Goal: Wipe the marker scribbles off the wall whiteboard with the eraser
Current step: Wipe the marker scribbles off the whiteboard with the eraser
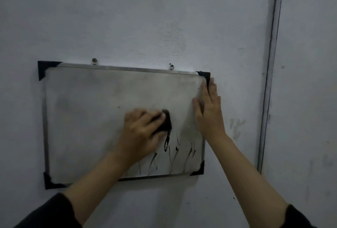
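A whiteboard (87, 111) with a metal frame and black corner caps hangs on the wall. Black marker scribbles (171, 147) show in its lower right part; the rest of the surface is smudged grey. My left hand (142, 131) grips a dark eraser (165, 122) and presses it on the board just above the scribbles, its fingers curled over the eraser's left side. My right hand (208, 107) lies flat with straight fingers against the board's right edge, below the upper right corner cap.
Two metal hooks (94, 61) (171, 67) hold the board's top edge on the pale wall (145, 18). A vertical metal strip (269, 74) runs down the wall to the right of the board.
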